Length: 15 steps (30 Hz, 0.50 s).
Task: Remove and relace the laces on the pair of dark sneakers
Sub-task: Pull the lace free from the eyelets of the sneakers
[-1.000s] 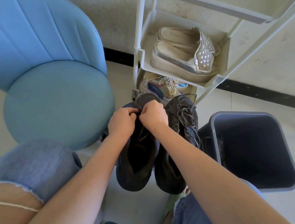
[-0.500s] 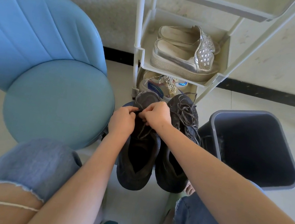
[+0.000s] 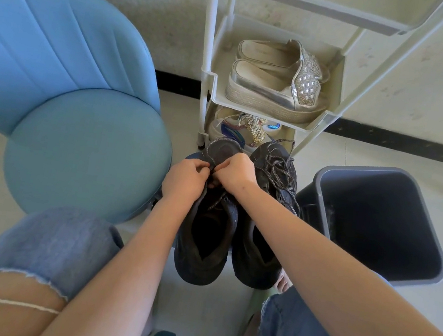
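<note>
Two dark sneakers stand side by side on the floor between my knees, toes pointing away. My left hand (image 3: 186, 177) and my right hand (image 3: 235, 172) meet over the front of the left sneaker (image 3: 205, 229), each pinching its grey lace (image 3: 212, 169) near the lowest eyelets. Loose lace trails over the tongue below my fingers. The right sneaker (image 3: 263, 227) is untouched, its lace (image 3: 278, 168) lying in a loose tangle on top.
A blue padded chair (image 3: 75, 125) stands at the left. A white shoe rack (image 3: 271, 108) holding silver slip-ons (image 3: 276, 80) stands just beyond the sneakers. An open grey bin (image 3: 376, 217) sits at the right. My knees in torn jeans flank the sneakers.
My right hand has shifted slightly down and toward the left hand over the left sneaker's toe; both keep working the lace. The sneakers have not moved.
</note>
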Each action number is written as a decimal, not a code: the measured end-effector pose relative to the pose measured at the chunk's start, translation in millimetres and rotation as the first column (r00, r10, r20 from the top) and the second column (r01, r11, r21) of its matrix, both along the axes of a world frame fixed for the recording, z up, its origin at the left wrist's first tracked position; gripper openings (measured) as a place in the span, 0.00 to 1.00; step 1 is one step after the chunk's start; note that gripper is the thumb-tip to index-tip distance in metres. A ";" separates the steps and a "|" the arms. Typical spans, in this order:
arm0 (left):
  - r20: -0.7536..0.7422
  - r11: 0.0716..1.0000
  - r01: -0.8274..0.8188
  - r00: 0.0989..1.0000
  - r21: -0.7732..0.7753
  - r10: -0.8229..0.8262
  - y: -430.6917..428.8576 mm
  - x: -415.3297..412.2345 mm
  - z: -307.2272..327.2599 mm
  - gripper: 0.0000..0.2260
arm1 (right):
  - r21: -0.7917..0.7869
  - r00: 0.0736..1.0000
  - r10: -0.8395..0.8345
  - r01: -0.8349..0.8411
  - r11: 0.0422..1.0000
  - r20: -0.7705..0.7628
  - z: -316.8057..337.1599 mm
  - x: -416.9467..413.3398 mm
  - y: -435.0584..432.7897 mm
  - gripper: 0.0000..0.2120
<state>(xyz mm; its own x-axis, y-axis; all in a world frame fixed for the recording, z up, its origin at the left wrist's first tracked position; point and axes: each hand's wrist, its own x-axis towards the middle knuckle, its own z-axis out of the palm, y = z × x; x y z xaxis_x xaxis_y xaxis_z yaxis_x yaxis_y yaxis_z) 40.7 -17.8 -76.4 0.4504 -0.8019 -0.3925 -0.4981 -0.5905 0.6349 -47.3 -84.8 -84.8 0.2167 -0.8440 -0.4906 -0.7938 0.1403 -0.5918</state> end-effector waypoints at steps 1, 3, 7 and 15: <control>0.011 1.000 0.003 1.000 0.000 -0.003 0.5 -0.2 -0.1 0.13 | -0.016 1.000 -0.019 0.019 1.000 -0.005 -1.4 1.2 0.6 0.08; 0.016 1.000 0.011 1.000 0.007 -0.011 1.7 -0.4 -1.4 0.14 | -0.037 0.998 -0.054 0.053 0.998 -0.013 -2.4 3.2 2.9 0.09; 0.000 0.999 -0.034 0.999 -0.029 0.034 1.3 3.2 -5.9 0.11 | 0.058 0.990 -0.086 0.080 0.995 0.114 2.4 -0.9 2.4 0.09; -0.127 0.942 -0.306 0.949 -0.136 0.290 -11.6 -5.5 -20.5 0.05 | -0.002 0.980 0.090 -0.091 0.996 0.176 11.2 -6.2 -2.4 0.12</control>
<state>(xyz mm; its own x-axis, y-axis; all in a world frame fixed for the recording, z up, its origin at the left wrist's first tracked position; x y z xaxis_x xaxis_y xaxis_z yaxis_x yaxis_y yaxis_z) 35.2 -29.4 -96.9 0.6412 -0.6911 -0.3335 -0.2414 -0.5942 0.7672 -53.5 -87.2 -73.6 0.3749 -0.8142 -0.4432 -0.6873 0.0767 -0.7223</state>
